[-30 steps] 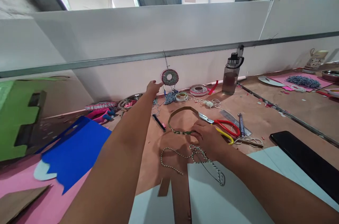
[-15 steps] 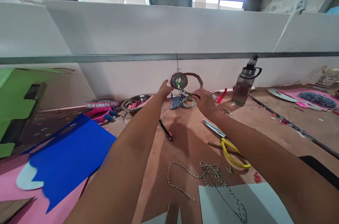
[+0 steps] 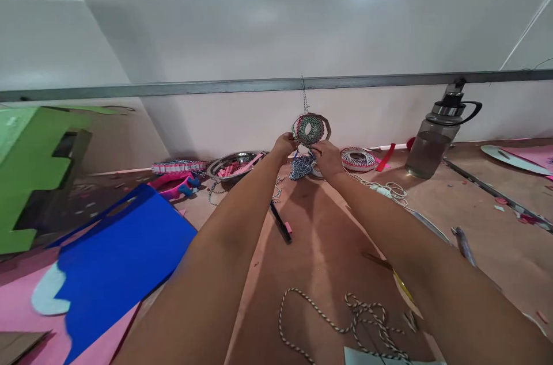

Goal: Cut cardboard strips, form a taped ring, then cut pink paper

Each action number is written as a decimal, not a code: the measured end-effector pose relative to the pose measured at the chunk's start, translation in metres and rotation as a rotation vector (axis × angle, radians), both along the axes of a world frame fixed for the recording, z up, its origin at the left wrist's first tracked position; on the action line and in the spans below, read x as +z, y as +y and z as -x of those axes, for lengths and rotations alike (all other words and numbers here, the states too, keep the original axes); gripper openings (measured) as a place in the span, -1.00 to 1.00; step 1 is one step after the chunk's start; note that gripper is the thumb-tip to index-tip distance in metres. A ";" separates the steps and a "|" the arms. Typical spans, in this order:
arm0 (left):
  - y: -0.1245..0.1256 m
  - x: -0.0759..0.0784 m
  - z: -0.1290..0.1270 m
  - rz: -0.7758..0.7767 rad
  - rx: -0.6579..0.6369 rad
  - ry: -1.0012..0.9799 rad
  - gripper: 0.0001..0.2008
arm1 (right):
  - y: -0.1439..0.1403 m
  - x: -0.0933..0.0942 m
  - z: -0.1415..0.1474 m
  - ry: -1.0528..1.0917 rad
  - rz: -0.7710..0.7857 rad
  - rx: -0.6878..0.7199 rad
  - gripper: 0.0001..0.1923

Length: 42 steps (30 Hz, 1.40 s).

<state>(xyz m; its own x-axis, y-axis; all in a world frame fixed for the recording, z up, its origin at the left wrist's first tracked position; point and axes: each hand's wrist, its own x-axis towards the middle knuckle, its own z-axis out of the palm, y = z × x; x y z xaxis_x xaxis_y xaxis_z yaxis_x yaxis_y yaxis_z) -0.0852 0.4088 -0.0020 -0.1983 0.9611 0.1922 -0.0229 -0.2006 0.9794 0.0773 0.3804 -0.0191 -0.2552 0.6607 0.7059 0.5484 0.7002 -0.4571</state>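
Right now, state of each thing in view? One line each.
Left hand: grip on the wound ring's left edge.
Right hand: grip on a cardboard ring.
Wound ring: hanging from the rail.
Cardboard ring: held up around the wound ring.
Water bottle: upright, capped.
Twine: loose on the table.

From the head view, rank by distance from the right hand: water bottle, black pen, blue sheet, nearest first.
From the right hand:
1. black pen, just below-left on the table.
2. water bottle, off to its right by the wall.
3. blue sheet, far left.
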 end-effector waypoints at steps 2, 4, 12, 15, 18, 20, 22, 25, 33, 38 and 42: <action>-0.004 0.001 0.000 0.011 -0.056 -0.026 -0.73 | 0.004 0.000 -0.001 0.002 -0.002 -0.004 -0.74; -0.009 0.004 0.000 0.021 -0.110 -0.053 -0.77 | 0.007 0.000 -0.002 0.004 -0.006 -0.010 -0.74; -0.024 0.011 0.003 0.050 -0.193 -0.101 -0.84 | 0.018 0.003 -0.006 0.011 -0.018 -0.026 -0.77; -0.025 0.010 0.001 0.053 -0.191 -0.108 -0.83 | 0.020 0.003 -0.005 -0.002 -0.023 -0.023 -0.79; -0.025 0.011 -0.001 0.061 -0.187 -0.109 -0.84 | 0.021 0.005 -0.006 -0.015 -0.028 -0.025 -0.79; -0.026 0.011 -0.001 0.064 -0.188 -0.109 -0.85 | 0.020 0.006 -0.006 -0.033 -0.037 -0.031 -0.80; -0.028 0.012 0.000 0.066 -0.195 -0.107 -0.86 | 0.018 0.007 -0.006 -0.054 -0.039 -0.032 -0.80; -0.031 0.013 0.001 0.070 -0.215 -0.105 -0.85 | 0.017 0.010 -0.006 -0.066 -0.027 -0.022 -0.79; -0.030 0.011 0.001 0.026 -0.253 -0.127 -0.84 | 0.018 0.012 -0.004 0.013 -0.027 -0.040 -0.81; -0.028 0.009 0.001 0.014 -0.257 -0.112 -0.82 | 0.016 0.012 -0.006 0.000 -0.024 -0.044 -0.81; -0.025 0.008 -0.001 0.006 -0.235 -0.085 -0.80 | 0.015 0.015 -0.007 0.000 -0.017 -0.033 -0.81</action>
<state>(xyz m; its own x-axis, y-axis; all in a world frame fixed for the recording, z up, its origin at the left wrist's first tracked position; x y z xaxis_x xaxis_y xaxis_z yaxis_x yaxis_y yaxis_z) -0.0846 0.3841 0.0060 0.0155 0.9839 0.1781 -0.1506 -0.1738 0.9732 0.0845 0.3949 -0.0045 -0.2336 0.6565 0.7173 0.5714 0.6895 -0.4450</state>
